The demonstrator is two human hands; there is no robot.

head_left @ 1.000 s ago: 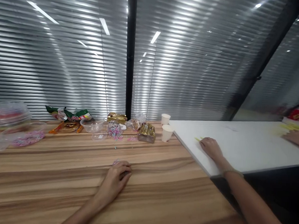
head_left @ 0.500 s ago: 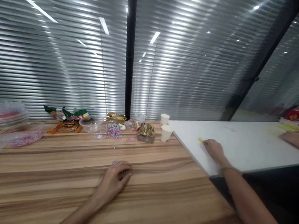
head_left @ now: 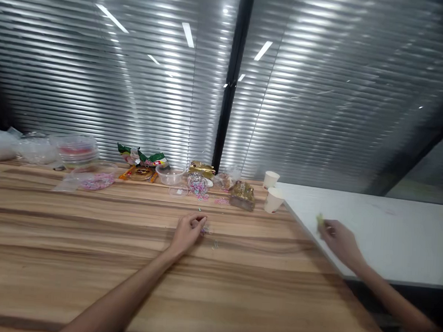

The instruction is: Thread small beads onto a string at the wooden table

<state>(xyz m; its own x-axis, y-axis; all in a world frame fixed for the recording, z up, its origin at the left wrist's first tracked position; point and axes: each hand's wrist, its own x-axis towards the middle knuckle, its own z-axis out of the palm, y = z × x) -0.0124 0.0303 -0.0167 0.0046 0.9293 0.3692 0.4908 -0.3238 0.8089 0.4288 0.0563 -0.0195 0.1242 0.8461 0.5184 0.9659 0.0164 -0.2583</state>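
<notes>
In the head view, the left hand (head_left: 187, 232) rests over the wooden table (head_left: 90, 258), fingers curled and thumb tip close to the index finger; whether anything is pinched between them cannot be told. A small cluster of pale, colored bits (head_left: 205, 230) lies just beside its fingertips, with a few loose pieces (head_left: 215, 245) a little nearer the person. The right hand (head_left: 340, 241), blurred, is over the near left part of the white table (head_left: 406, 245), pinching a yellow piece (head_left: 320, 221) that sticks out past its fingertips on the left. Beyond the hands, along the blinds (head_left: 165, 98), stand a front paper cup (head_left: 273, 201), a gold-wrapped package (head_left: 242, 196), a clear bowl (head_left: 169, 175) and a green packet (head_left: 157, 159).
</notes>
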